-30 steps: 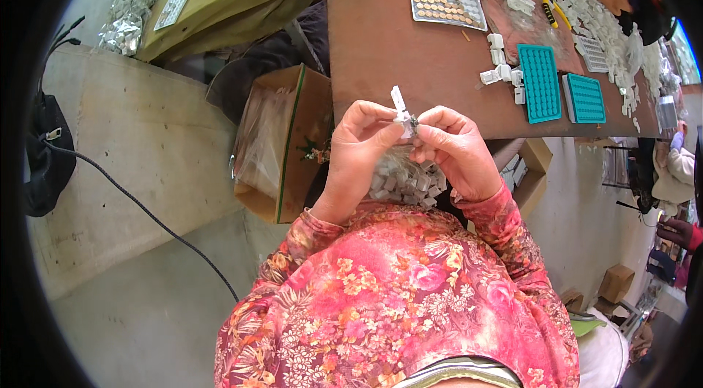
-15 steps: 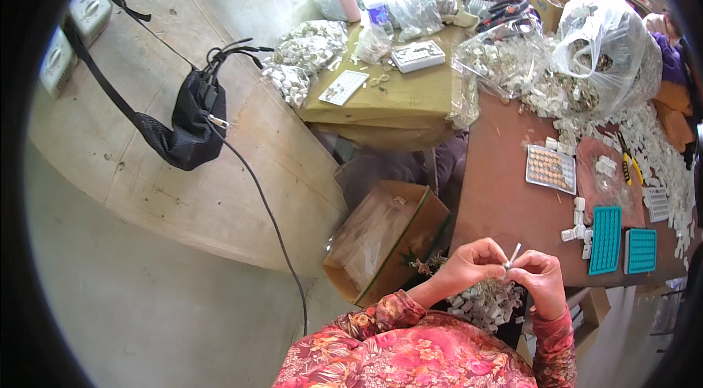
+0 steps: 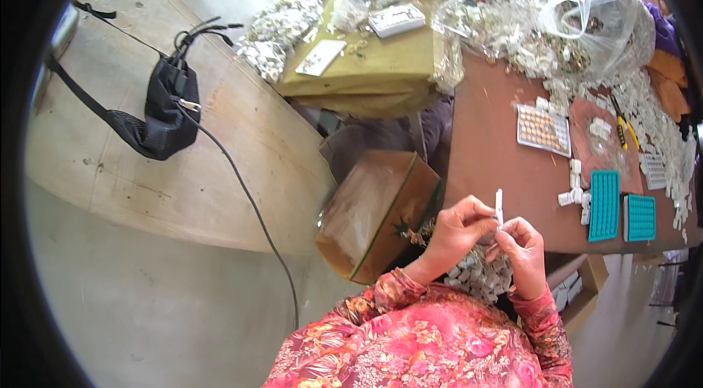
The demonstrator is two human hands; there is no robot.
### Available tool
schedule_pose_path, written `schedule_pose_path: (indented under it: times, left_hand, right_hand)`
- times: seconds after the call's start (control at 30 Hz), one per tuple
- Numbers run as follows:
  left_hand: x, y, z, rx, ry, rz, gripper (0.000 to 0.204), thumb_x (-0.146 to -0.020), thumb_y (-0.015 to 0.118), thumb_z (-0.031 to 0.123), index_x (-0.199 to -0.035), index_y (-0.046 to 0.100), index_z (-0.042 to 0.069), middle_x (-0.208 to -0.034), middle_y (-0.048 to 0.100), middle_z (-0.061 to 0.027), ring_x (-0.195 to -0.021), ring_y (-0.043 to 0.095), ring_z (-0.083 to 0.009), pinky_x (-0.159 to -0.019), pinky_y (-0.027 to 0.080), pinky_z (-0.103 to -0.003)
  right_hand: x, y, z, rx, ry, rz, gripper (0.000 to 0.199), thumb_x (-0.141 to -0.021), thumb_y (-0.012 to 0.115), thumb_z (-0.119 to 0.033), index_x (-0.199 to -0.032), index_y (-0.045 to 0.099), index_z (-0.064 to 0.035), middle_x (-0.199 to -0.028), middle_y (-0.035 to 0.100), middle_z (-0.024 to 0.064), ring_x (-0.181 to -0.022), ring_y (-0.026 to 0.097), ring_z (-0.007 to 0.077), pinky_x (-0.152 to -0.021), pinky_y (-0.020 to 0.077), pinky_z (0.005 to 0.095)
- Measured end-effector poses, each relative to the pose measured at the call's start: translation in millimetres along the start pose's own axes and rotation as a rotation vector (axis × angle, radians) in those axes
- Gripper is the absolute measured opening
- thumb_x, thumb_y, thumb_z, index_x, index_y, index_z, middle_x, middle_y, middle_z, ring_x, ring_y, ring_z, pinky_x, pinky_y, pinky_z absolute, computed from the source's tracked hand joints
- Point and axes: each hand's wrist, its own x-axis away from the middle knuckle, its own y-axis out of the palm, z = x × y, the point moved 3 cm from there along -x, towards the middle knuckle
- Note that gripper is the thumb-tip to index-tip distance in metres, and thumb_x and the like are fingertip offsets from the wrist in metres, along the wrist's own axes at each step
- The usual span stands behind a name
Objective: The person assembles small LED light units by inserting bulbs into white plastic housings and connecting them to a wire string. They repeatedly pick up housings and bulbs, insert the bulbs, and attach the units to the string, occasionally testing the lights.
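Observation:
My left hand (image 3: 463, 233) and my right hand (image 3: 523, 250) meet in front of my body, just off the near edge of the reddish-brown table. Between their fingertips a narrow white plastic piece (image 3: 499, 203) stands nearly upright. The left thumb and forefinger pinch it from the side, and the right fingers close round its lower end. My fingertips cover that end, so its shape there is hidden. Below the hands, a heap of small white plastic parts (image 3: 480, 274) lies close to my lap.
Right of the hands are white blocks (image 3: 575, 186), two teal trays (image 3: 604, 205), a tray of round copper-coloured parts (image 3: 543, 129) and yellow-handled pliers (image 3: 627, 133). A cardboard box (image 3: 381, 212) stands left; a black bag (image 3: 172, 109) with a cable lies on the pale surface.
The white piece has gone from slanting to nearly upright, and more of it shows above my fingers. Both hands still pinch together. The whole view has shifted a little.

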Motion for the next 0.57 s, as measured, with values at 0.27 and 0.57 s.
schedule_pose_path:
  times: [0.27, 0.57]
  left_hand:
    - [6.6, 0.5, -7.6, -0.005, 0.010, 0.095, 0.010, -0.086, 0.065, -0.002, -0.093, 0.058, 0.001, -0.089, 0.065, -0.0042, -0.082, 0.062, -0.0076, -0.073, 0.051, -0.022]
    - [4.6, -0.1, -4.1, -0.084, -0.045, 0.085, 0.010, -0.085, 0.067, 0.000, -0.091, 0.060, 0.002, -0.086, 0.067, -0.0039, -0.082, 0.063, -0.0075, -0.075, 0.051, -0.022]
  right_hand:
    - [6.3, -4.0, 4.1, 0.183, -0.018, 0.014, 0.011, -0.090, 0.061, -0.007, -0.094, 0.060, 0.0031, -0.072, 0.062, 0.0034, -0.060, 0.062, 0.0103, -0.054, 0.0470, 0.0211]
    - [2.5, -2.3, 4.3, 0.099, 0.045, 0.074, 0.012, -0.089, 0.061, -0.008, -0.093, 0.061, 0.0026, -0.075, 0.064, 0.0056, -0.060, 0.064, 0.0119, -0.052, 0.0496, 0.0214]
